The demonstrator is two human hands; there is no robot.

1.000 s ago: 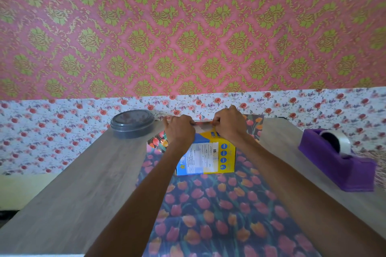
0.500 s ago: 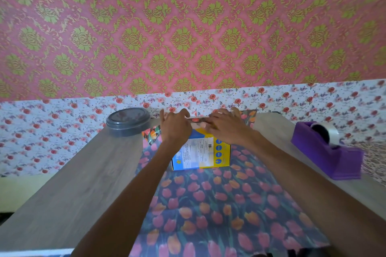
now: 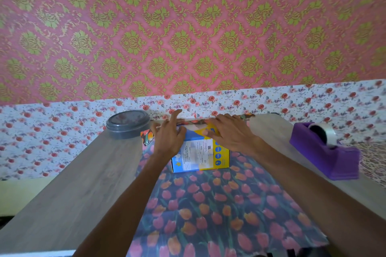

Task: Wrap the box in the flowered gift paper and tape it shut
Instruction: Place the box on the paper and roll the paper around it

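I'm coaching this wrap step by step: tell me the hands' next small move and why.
Probably slide both hands outward along the far edge, smoothing the folded strip down. The left hand and right hand lie with fingers spread on the box, where only a narrow strip of gift paper laps its top; the rest lies flat in front.

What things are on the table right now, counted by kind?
box: 1
gift paper sheet: 1
tape dispenser: 1
grey lidded tub: 1
Total: 4
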